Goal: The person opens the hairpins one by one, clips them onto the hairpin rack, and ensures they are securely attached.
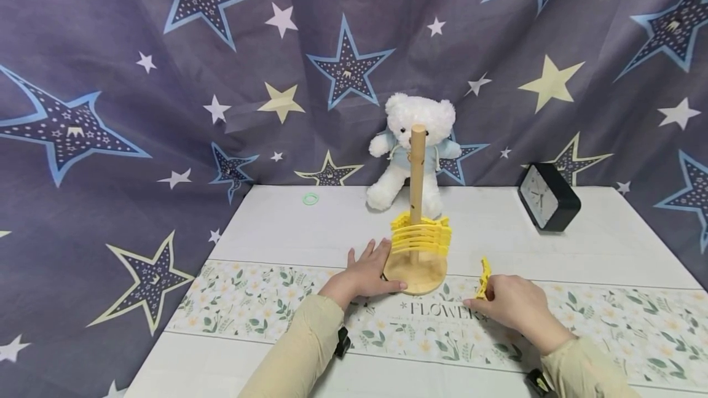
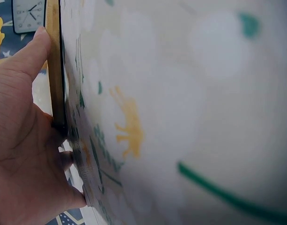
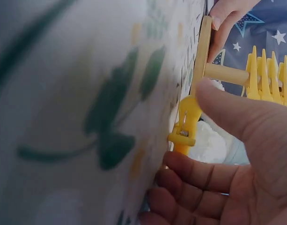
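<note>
On a round wooden base [image 1: 416, 281] stands an upright wooden post [image 1: 417, 177]. Several yellow hair clips [image 1: 421, 235] surround its lower part in a stack, their long prongs visible in the right wrist view. My left hand [image 1: 367, 272] lies at the base's left side, fingers spread, with the thumb at its front edge. In the left wrist view the thumb [image 2: 38, 49] touches the edge of the base [image 2: 55, 70]. To the right of the base, my right hand [image 1: 514, 303] pinches a loose yellow hair clip [image 1: 484, 278] close to the table; its small metal spring shows in the right wrist view.
A white teddy bear [image 1: 395, 186] sits behind the post. At the back right is a black clock [image 1: 558, 201], and a green ring [image 1: 311, 199] lies back left. A flowered runner [image 1: 249, 300] crosses the white table [image 1: 287, 232]; a starry curtain hangs behind.
</note>
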The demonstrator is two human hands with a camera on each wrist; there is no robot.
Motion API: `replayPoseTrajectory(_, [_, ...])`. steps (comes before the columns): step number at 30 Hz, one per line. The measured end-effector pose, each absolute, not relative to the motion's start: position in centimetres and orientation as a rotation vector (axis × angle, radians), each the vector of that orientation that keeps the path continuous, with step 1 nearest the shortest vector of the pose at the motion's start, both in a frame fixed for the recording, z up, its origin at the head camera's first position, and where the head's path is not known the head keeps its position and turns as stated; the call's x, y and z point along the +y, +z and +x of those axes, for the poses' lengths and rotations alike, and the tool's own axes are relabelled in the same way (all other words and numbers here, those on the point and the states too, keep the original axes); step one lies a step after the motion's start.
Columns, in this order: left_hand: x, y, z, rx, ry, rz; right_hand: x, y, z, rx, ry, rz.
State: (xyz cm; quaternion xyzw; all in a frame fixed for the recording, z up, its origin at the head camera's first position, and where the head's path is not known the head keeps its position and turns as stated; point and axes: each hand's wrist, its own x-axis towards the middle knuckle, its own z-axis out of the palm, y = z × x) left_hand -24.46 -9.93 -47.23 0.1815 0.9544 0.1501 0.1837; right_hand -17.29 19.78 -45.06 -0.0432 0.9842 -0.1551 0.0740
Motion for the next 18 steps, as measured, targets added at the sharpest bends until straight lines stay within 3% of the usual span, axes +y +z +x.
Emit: replayPoseTrajectory(18, [-9.9, -46.5, -24.0, 2.691, 0.427, 0.518, 21.9, -44.3, -17.4, 3.108, -0.774, -0.136])
